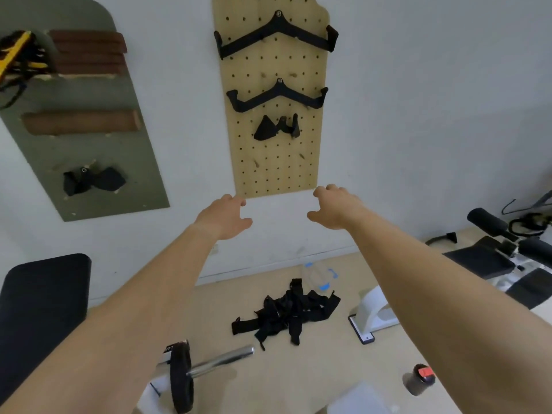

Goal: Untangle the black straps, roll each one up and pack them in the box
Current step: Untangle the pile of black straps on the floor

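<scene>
Black straps (285,315) heaped on floor near wall, likely soft, light, snag-prone. Both hands raised, left hand (224,218) and right hand (336,209), fingers loosely spread, empty. Best pinched at a loose end.

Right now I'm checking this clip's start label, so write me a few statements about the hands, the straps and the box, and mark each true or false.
1. Both hands are empty and open. True: the left hand and right hand hold nothing.
2. The black straps lie in one tangled heap on the floor. True.
3. The left hand is gripping a strap. False: it is raised, apart from the heap.
4. Rolled straps already sit in the clear box. False: none show in it.
</scene>
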Demonstrator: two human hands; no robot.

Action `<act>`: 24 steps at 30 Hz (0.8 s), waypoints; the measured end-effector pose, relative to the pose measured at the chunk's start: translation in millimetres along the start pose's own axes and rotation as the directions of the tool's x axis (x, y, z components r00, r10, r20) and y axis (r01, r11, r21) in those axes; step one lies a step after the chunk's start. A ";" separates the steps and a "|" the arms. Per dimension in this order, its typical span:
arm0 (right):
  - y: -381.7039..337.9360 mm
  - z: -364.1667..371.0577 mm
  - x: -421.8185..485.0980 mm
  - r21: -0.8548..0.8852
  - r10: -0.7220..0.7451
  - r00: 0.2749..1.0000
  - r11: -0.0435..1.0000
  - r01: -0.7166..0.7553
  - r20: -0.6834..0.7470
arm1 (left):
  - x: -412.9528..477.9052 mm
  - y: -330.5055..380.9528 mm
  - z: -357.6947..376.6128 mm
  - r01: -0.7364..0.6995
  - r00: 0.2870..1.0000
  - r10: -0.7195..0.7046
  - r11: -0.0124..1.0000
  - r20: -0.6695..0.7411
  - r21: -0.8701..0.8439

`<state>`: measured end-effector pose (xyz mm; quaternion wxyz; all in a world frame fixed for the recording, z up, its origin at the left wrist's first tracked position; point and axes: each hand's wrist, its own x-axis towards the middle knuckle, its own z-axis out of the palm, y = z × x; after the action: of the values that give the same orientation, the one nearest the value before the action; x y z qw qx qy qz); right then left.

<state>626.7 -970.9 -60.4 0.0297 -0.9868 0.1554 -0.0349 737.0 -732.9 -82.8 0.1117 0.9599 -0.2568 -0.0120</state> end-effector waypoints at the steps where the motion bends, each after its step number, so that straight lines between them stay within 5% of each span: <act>1: 2.1 4.0 18.2 -0.003 -0.012 1.000 1.000 0.012 0.012 | 16.5 -0.5 3.1 0.009 1.000 -0.009 1.000 0.009 0.001; 24: 16.2 174.3 431.8 0.017 -0.178 0.939 0.983 0.181 0.294 | 358.7 -91.8 130.6 0.240 0.945 -0.232 0.971 0.231 -0.006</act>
<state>1045.3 -1111.3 -209.3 0.0442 -0.9912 0.0586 0.1106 1082.7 -860.5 -218.0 0.0956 0.9739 -0.1511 -0.1399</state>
